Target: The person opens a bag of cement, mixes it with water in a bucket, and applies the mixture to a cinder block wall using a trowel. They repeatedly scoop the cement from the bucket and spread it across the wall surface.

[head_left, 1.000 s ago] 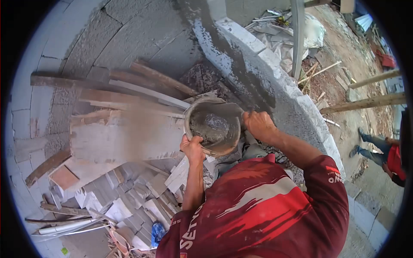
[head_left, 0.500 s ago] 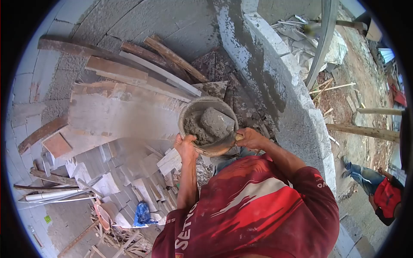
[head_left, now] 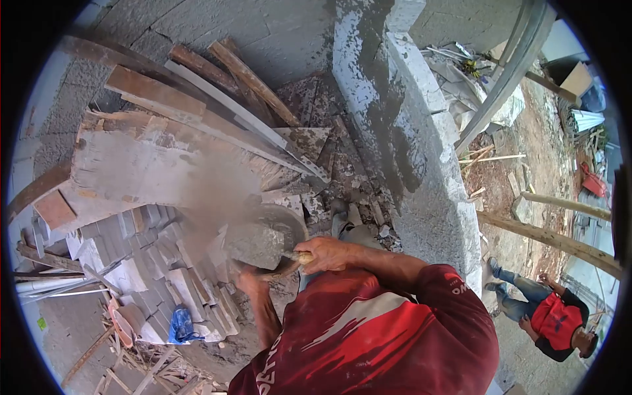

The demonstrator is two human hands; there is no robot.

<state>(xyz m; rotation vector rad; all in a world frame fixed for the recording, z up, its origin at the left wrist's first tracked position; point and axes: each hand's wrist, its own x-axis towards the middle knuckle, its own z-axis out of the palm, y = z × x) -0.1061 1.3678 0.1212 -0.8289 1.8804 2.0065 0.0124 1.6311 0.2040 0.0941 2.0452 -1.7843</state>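
Note:
A round bucket [head_left: 297, 222] with grey mortar in it is in front of my body, partly blurred by a smudge in the view. My left hand [head_left: 251, 284] is closed at the bucket's near left rim. In my right hand [head_left: 324, 255] is the wooden handle of a trowel [head_left: 305, 257], whose grey blade [head_left: 255, 245] lies over the bucket's opening. Beyond the bucket lie long wooden planks [head_left: 253, 82] and a pale board [head_left: 131, 164].
A low block wall [head_left: 438, 184] with patches of wet mortar runs along the right. Past it, a person [head_left: 553, 316] in red and black stands near wooden poles [head_left: 553, 243]. Stacked blocks [head_left: 151, 257] and a blue bag [head_left: 182, 324] lie at the left.
The bucket and both my hands have shifted left and slightly down in the view. The surroundings have turned, and the person beyond the wall shows more fully.

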